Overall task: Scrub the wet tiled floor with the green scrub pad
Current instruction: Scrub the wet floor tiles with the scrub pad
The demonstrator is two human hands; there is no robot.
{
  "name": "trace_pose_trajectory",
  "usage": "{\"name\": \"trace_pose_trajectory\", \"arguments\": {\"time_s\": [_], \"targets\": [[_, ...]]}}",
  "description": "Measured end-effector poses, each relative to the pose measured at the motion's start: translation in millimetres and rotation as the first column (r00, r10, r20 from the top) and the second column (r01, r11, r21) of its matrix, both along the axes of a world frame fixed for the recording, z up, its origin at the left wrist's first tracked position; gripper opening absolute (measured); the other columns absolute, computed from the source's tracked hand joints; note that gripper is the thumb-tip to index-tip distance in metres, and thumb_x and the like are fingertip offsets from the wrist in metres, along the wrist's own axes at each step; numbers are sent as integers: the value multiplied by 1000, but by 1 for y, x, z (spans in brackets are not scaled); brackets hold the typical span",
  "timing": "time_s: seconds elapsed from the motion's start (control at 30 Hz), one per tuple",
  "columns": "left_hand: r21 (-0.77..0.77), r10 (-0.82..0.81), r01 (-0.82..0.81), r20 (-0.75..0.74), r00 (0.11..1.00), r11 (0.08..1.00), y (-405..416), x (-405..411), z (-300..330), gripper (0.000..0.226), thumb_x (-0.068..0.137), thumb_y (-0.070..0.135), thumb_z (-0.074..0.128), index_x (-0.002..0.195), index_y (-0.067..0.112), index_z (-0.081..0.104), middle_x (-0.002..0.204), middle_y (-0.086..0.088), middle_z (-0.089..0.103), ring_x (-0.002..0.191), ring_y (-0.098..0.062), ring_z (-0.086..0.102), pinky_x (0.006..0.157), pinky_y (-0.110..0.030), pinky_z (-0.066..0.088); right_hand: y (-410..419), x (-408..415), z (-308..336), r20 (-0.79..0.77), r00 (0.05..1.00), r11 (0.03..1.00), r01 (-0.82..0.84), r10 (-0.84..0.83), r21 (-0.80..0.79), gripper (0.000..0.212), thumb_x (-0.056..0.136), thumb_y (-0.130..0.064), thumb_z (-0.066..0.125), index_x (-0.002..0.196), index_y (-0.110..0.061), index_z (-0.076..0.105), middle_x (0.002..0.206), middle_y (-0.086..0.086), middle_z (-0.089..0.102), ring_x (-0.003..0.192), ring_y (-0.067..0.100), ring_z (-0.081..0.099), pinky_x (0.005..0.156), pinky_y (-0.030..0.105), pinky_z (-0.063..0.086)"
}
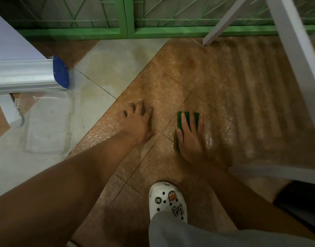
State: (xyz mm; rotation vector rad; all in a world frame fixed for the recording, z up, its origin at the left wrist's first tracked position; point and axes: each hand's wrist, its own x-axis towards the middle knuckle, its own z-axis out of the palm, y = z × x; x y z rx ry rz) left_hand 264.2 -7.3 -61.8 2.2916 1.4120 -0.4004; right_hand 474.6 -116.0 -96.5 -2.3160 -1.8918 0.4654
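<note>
Head view: green scrub pad (179, 120) lies flat under right hand (191, 139).

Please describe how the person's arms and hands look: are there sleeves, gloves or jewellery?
Both forearms are bare up to the frame edge; no sleeve shows on either. The left hand and the right hand wear no gloves, and no rings, bracelets or watch are visible. Fine detail such as the nails is too blurred to judge in this dim view.

A wet brown tiled floor (171, 82) carries a green scrub pad (187, 118) under the right hand (191, 139), the left hand (138, 122) braced flat, a clear plastic container (48, 122) and a white clog (168, 200).
</note>
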Motion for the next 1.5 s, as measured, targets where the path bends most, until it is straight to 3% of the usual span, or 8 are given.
{"name": "trace_pose_trajectory", "arguments": {"time_s": [0.13,0.23,0.33,0.6,0.83,1.07,1.27,1.5], "targets": [[8,-1,1,3,1000,1000,0,0,-4,98,89,69,58,163,30,7,169,-14,-5,153,-48,0,119,-66,16,-12,5,-3,-9,999,999,-39,39,-3,57,110,-42,28,162,-21,26,171,9,15,157,36,-7,126,56,7],[53,-19,19,-7,1000,998,1,-1,-7,98,88,73,56,163,30,9,169,-15,-1,152,-48,5,117,-65,20,26,19,-3,16,999,999,-38,38,-19,56,110,-45,23,162,-26,19,170,8,15,157,34,-7,126,49,0],[92,-29,30,-3,1000,995,0,-4,-10,99,86,76,55,162,32,11,169,-14,3,151,-46,9,116,-64,23,81,43,-4,53,999,1000,3,-2,-25,57,110,-47,21,162,-26,17,170,11,17,156,38,-2,126,55,5],[87,-36,38,-17,999,996,-2,-6,-9,95,88,79,44,163,33,6,170,-12,-4,152,-45,5,117,-62,19,200,85,-1,-73,986,977,135,-149,-163,63,108,-49,22,164,-30,-1,172,4,-11,154,43,-15,125,59,-2],[74,-74,72,20,997,995,-6,-17,-9,90,94,70,42,163,26,4,170,-15,-8,154,-43,-5,120,-62,10,102,37,3,-10,993,990,121,-122,-68,62,109,-50,25,164,-23,13,171,12,4,155,43,-10,125,58,-1],[82,116,-117,8,993,990,-9,-49,-11,94,89,77,41,162,29,6,169,-13,-10,153,-45,-6,118,-66,9,32,5,-6,35,999,1000,-4,5,-22,58,110,-40,32,163,-18,21,171,12,9,156,42,-6,124,52,-4],[77,105,-107,25,994,991,1,-43,-8,102,79,77,50,159,25,16,167,-16,2,151,-47,1,118,-65,17,118,45,-1,47,999,1000,-26,27,-17,58,110,-44,25,163,-23,19,169,13,18,156,40,-2,126,55,3],[31,88,-90,66,994,995,6,-45,-12,109,76,83,54,162,34,7,170,-9,-11,154,-39,-10,120,-65,4,233,84,3,-98,987,977,106,-125,-184,62,108,-48,22,164,-28,3,172,5,-10,154,41,-18,125,57,-6]]}}
